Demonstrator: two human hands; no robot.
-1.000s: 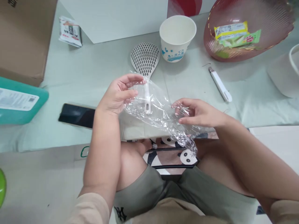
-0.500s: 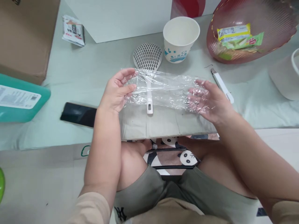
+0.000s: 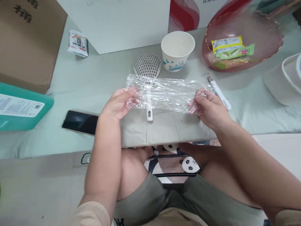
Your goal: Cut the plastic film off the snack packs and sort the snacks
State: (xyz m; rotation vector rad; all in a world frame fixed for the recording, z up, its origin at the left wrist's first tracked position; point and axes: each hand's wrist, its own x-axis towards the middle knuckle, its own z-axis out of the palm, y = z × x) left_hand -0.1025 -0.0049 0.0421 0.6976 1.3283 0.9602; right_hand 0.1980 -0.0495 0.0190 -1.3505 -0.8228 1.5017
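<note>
A sheet of crinkled clear plastic film point(image 3: 171, 94) is stretched level between my two hands, above the table. My left hand point(image 3: 121, 102) pinches its left end between thumb and fingers. At the right end my right hand point(image 3: 209, 105) grips the film, thumb on top. Under the film lies a white slotted skimmer point(image 3: 147, 66); its round, holed head points away from me and its handle shows through the plastic. Just beyond stands a white paper cup point(image 3: 177, 51) with blue print. A white-handled cutter or peeler point(image 3: 219, 92) rests right of my right hand.
A pink glass bowl point(image 3: 244, 64) with wrapped snacks stands at the back right, beside a white container point(image 3: 282, 81). Left are a phone point(image 3: 80, 122), a green bottle point(image 3: 23, 106), a cardboard box point(image 3: 25, 47) and a snack packet point(image 3: 78, 44). A white box point(image 3: 122, 25) stands behind.
My right thumb has closed down onto the film, and my left fingers have shifted their hold along its edge. The camera view has tilted up slightly.
</note>
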